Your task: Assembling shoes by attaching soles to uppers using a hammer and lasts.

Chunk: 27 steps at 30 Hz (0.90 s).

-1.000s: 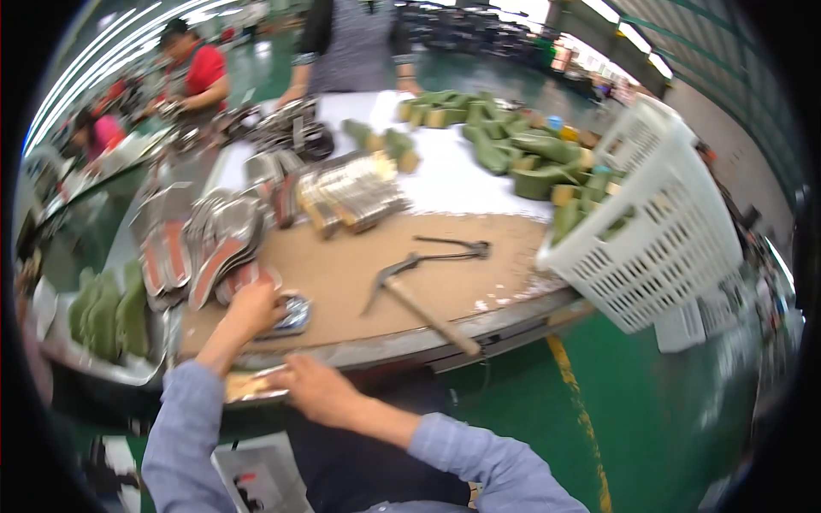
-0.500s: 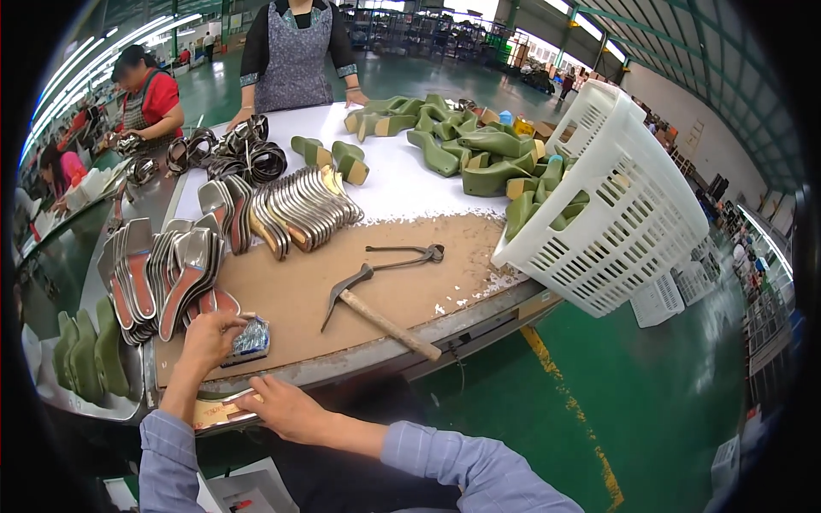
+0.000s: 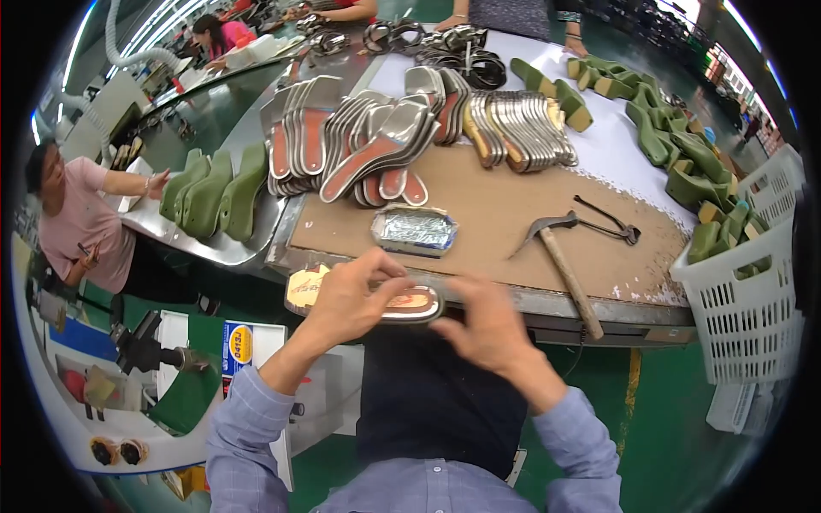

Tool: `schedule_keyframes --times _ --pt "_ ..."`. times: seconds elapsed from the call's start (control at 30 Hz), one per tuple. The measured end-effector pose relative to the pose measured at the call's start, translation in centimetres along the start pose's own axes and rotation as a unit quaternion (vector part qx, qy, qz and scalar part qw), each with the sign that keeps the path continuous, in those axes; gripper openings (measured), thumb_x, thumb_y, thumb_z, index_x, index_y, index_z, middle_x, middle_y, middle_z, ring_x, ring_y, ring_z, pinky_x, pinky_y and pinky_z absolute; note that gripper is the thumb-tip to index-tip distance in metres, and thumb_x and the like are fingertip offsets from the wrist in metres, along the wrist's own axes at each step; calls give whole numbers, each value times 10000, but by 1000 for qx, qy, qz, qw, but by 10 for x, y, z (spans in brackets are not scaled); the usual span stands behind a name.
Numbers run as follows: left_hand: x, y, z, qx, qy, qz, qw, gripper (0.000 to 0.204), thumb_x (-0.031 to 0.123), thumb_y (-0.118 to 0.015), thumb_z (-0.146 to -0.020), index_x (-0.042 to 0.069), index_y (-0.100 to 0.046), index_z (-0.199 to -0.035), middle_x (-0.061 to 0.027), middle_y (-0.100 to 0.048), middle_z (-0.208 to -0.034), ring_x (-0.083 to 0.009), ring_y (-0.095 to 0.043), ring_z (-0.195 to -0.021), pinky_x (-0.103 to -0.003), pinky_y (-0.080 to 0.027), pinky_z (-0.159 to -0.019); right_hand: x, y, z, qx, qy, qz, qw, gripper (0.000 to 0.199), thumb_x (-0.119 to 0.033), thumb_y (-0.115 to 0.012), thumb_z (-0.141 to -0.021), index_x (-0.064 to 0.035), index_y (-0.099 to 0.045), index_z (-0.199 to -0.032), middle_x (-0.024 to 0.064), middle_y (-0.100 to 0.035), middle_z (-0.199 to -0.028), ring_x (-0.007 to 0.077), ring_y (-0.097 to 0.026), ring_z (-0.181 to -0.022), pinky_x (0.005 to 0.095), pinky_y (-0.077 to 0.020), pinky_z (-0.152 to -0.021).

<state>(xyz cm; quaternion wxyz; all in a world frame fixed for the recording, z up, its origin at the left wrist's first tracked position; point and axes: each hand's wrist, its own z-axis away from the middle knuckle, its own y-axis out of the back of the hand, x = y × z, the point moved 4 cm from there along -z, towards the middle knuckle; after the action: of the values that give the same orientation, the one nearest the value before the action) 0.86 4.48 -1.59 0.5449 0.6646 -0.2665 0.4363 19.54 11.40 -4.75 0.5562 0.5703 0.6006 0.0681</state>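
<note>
At the table's near edge lies a long sole-shaped piece (image 3: pixel 419 301), cream with a brown middle and a silvery rim. It looks like an insole on an upturned shoe last, but the underside is hidden. My left hand (image 3: pixel 346 299) is over its middle, thumb and fingertips pinched together; anything between them is too small to make out. Around the rounded right end is my right hand (image 3: pixel 492 329), smeared by motion, its thumb and fingers apart. Just beyond my hands sits a small open box (image 3: pixel 415 229) lined with shiny, silvery material. A wooden-handled hammer (image 3: pixel 564 274) lies to the right.
Pincers (image 3: pixel 611 224) lie beside the hammer. Metal-edged insoles (image 3: pixel 376 145) are piled beyond the box, with more stacked (image 3: pixel 522 128) to their right. Green shoe lasts (image 3: pixel 214 197) stand at left; others (image 3: pixel 667 128) fill the far right by a white basket (image 3: pixel 744 299). A person in pink (image 3: pixel 81 222) is at left.
My left hand has moved from the box to above the sole-shaped piece. My right hand has loosened at its end. The view has swung left and down.
</note>
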Motion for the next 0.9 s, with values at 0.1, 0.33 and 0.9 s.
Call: schedule_keyframes --times 0.1,0.33,0.9 --pt "11 -4 -1 -37 -55 -112 992 135 136 -691 -815 67 -682 -931 -82 -701 -933 -210 -670 -887 -317 -513 -778 47 60 28 133 -105 239 956 534 -206 -725 -758 -79 -499 -1225 197 -520 -1208 382 -498 -1094 486 -401 -941" --pt "11 -7 -8 -66 -8 -205 976 176 301 -663 -808 155 -721 -887 -91 -669 -964 -309 -615 -921 -403 -462 -786 100 110 60 -42 -261 355 897 442 -84 -547 -884 -162 -475 -1312 154 -532 -902 355 -567 -840 453 -475 -720" --pt "11 -10 -6 -56 -47 -215 974 193 309 -674 -797 144 -724 -883 -126 -664 -776 -320 -627 -755 -405 -474 -655 -34 109 56 104 -83 -118 984 408 -10 -587 -893 -5 -488 -1288 193 -636 -1115 236 -655 -962 293 -496 -834"
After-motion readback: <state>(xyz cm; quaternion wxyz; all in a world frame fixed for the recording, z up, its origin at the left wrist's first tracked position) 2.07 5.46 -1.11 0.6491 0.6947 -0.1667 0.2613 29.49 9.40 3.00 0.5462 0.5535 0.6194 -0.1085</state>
